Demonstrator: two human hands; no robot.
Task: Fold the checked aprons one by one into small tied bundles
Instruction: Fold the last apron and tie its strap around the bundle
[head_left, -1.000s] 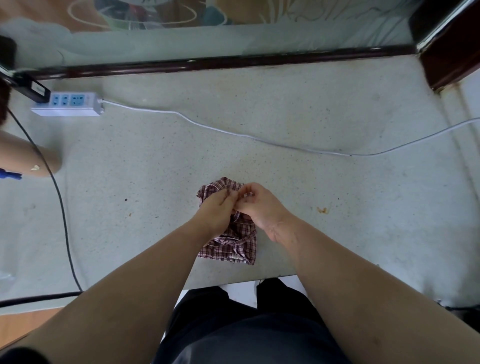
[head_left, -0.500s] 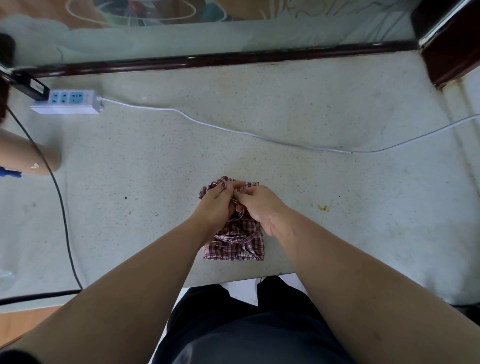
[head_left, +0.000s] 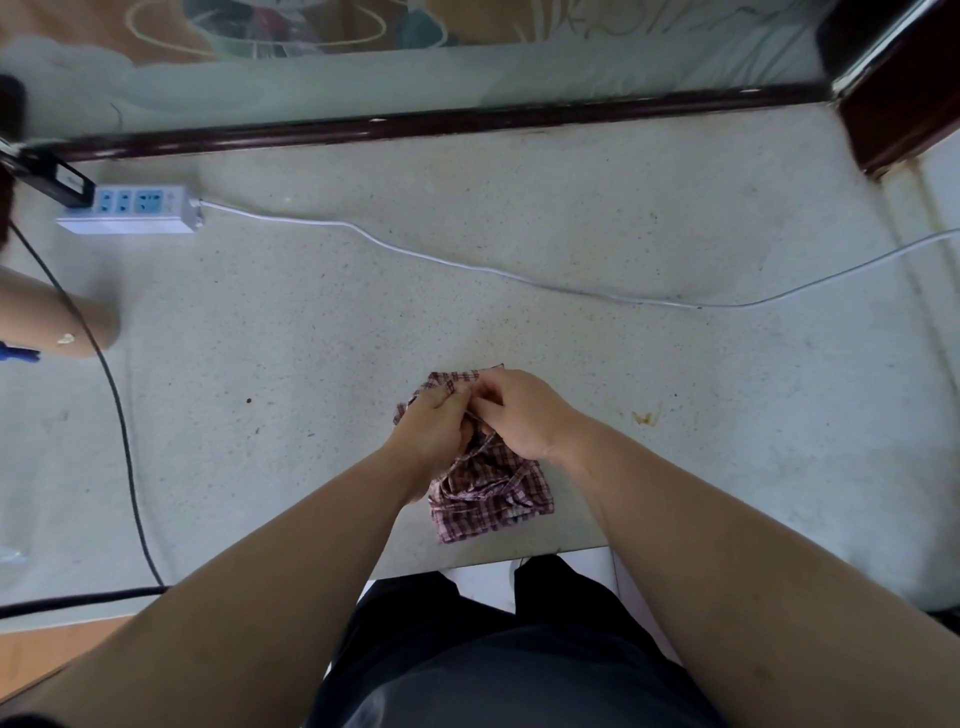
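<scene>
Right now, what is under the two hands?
A folded checked apron lying on the table. The left hand and right hand cover its far part.

An apron is laid on the table near its front edge, just below the middle of the frame. Its far end is held by the left hand and the right hand, side by side. A power strip is set at the upper left. A thin cord is stretched from it to the right edge. A thick cable is run down the left side.
</scene>
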